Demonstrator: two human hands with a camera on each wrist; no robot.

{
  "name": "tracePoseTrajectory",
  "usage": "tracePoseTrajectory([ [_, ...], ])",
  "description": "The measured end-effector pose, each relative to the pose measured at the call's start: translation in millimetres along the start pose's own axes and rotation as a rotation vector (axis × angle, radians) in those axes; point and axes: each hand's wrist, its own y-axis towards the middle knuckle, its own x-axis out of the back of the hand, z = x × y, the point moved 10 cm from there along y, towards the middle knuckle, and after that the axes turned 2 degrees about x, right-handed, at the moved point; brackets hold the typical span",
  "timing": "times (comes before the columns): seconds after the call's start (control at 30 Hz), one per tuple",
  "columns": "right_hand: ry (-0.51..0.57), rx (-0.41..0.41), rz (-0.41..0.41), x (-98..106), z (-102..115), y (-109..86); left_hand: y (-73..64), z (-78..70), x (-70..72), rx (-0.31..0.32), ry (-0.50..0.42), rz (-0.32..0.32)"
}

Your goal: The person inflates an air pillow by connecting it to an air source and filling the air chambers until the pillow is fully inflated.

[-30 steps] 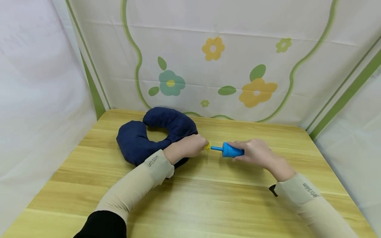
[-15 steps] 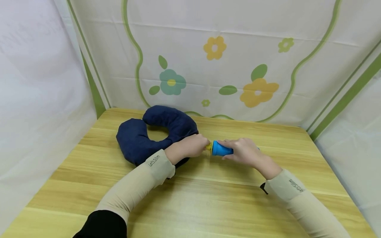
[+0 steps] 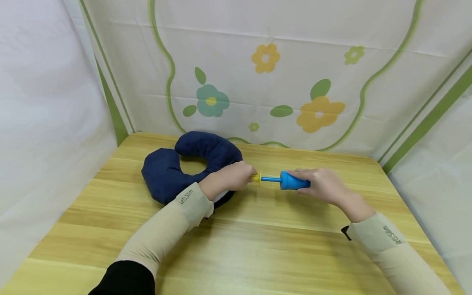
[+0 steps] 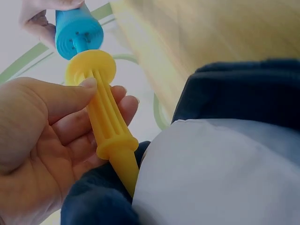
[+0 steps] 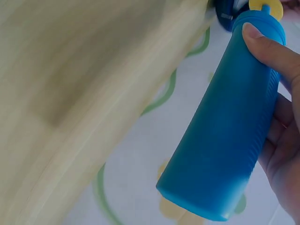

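1. The fingers of our left hand (image 3: pixel 233 176) pinch the yellow handle (image 4: pixel 108 108), its end hidden at the navy pillow (image 3: pixel 167 174) on the desk (image 3: pixel 280 250).
2. The fingers of our right hand (image 3: pixel 328 187) grip the blue cylinder (image 5: pixel 225 122); a blue rod (image 3: pixel 271 179) spans the two.

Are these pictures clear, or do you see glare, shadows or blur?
Head view: mostly clear, with soft shadows and a pale sheen on the table; left wrist view: slightly hazy, the yellow handle crisper than the table; right wrist view: a bright patch near the bottom of the blue barrel, the table blurred and shadowed.
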Motion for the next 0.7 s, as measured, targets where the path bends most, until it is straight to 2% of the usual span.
tracePoseTrajectory([
  [0.2, -0.006, -0.027, -0.033, 14, -17, -22.4, -0.8, 0.0, 1.4, -0.001, -0.011, 0.002],
  [0.43, -0.016, -0.091, -0.01, 18, -38, -41.9, -2.3, 2.4, 1.3, 0.014, -0.007, -0.007],
  [0.57, -0.019, -0.099, -0.004, 18, -41, -49.3, -0.6, 2.0, -1.6, 0.017, 0.0, 0.003],
  [0.7, -0.033, -0.071, -0.029, 18, -38, -50.5, 1.2, 0.4, -2.3, 0.016, 0.02, 0.011],
])
